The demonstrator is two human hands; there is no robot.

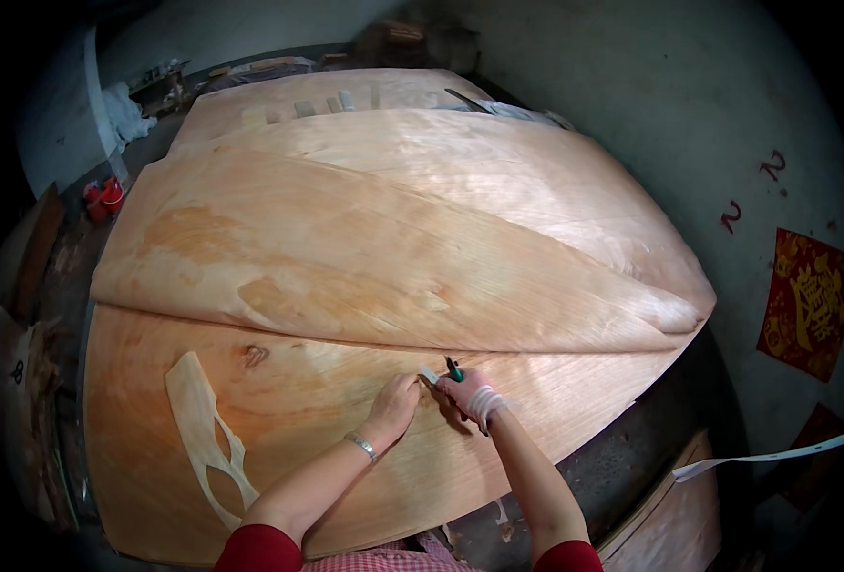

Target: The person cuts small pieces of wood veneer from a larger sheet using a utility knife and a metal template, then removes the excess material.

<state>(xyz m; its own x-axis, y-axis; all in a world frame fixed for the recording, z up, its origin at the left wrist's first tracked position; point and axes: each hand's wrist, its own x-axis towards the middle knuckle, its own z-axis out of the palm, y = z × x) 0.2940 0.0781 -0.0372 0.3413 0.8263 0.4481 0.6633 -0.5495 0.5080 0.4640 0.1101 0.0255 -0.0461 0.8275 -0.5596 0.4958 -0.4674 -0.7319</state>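
My right hand [461, 388], in a pale glove that covers part of it, is closed around a green-and-black utility knife [454, 371]. A short pale strip [429, 375], possibly the blade or a sliver of material, lies between the knife hand and my left hand [395, 408]. My left fingers are pinched together at the wood surface, touching or almost touching that strip; what they hold is hidden. Both hands rest over a wide wood veneer sheet [336, 458]. Just beyond them lies the edge of a folded-over veneer sheet [346, 257].
An irregular veneer offcut [200, 410] with holes lies left of my arms. Small blocks [331, 104] sit at the far end of the stack. A white strip [765, 461] and a leaning board [670, 520] are at right. Red buckets [105, 198] stand far left.
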